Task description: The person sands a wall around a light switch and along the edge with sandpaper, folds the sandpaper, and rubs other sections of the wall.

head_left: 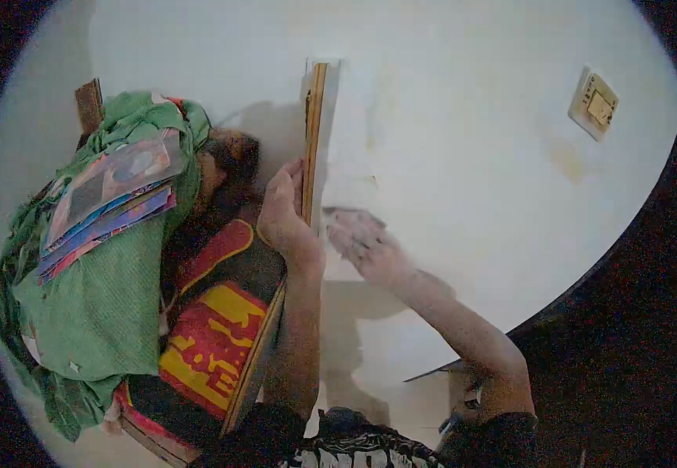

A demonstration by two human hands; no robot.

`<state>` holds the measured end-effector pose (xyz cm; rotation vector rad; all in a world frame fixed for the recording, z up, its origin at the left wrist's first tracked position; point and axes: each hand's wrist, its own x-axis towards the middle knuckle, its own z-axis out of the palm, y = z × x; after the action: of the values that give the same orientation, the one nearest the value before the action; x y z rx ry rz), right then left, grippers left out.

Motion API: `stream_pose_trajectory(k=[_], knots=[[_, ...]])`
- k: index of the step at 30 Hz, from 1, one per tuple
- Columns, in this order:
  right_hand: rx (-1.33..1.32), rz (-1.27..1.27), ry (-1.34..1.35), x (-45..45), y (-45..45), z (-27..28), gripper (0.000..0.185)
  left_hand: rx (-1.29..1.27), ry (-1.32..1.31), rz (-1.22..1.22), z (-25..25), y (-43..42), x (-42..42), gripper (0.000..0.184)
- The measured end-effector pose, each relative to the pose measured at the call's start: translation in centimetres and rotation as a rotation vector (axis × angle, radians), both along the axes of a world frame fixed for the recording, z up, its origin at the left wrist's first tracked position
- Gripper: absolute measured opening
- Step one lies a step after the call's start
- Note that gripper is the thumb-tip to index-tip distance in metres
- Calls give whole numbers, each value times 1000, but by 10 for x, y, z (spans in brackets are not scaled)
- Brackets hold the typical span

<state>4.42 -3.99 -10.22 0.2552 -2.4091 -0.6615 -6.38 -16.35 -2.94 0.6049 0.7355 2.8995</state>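
Observation:
A narrow wooden strip or board (313,148), seen nearly edge-on, stands out from the pale surface. My left hand (292,222) is closed around its lower part, thumb and fingers against the wood. Just to the right, my right hand (366,246) lies against the white surface close to the strip's lower end. Its fingers look stretched out and slightly blurred, and I see nothing held in them. A whitish sheet-like patch (350,168) shows beside the strip, but its kind is unclear.
At left, a green cloth (104,320) has several thin booklets (112,203) on it. A black bag with red and yellow print (214,343) sits close to my left forearm. A switch plate (594,104) is at upper right. Dark space borders the right.

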Motion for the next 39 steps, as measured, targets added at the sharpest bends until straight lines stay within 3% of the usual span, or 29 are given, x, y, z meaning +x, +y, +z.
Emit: stream_pose_trajectory(k=[4, 9, 12, 15, 18, 20, 22, 25, 28, 30, 31, 33, 36, 39], knots=[[149, 59, -188, 10, 4, 12, 44, 26, 114, 31, -4, 5, -8, 39], [15, 171, 130, 4, 15, 104, 44, -58, 44, 114, 2, 1, 0, 39], [241, -80, 314, 9, 5, 159, 52, 19, 19, 24, -7, 5, -7, 39], [114, -111, 482, -5, -3, 136, 55, 29, 55, -3, -8, 5, -6, 40], [-5, -173, 396, -11, -3, 64, 56, 3, 32, 10, 0, 1, 4, 41], [-1, -136, 85, -6, 3, 0, 61, 1, 3, 8, 1, 1, 2, 42], [-174, 30, -169, 10, -6, -29, 64, 2, -7, -7, -5, 6, -4, 42], [102, -13, -263, 21, 3, -13, 50, -30, 5, -19, -3, 5, 0, 42], [65, 85, -18, 11, 22, 34, 51, 25, -31, -88, 4, 1, 3, 43], [85, 52, 170, 9, 10, 102, 52, 51, 10, -66, 0, 6, 1, 44], [182, -7, 269, 8, 12, 119, 47, 63, 30, -55, -2, 9, -1, 44], [134, -84, 364, 8, 0, 157, 48, 23, 53, -12, -7, 8, -4, 45], [76, -151, 460, -5, -7, 137, 53, 11, 13, -39, 1, 1, 1, 46], [-81, -55, 320, -17, 5, 66, 61, -35, 16, -51, 2, -1, 2, 47]])
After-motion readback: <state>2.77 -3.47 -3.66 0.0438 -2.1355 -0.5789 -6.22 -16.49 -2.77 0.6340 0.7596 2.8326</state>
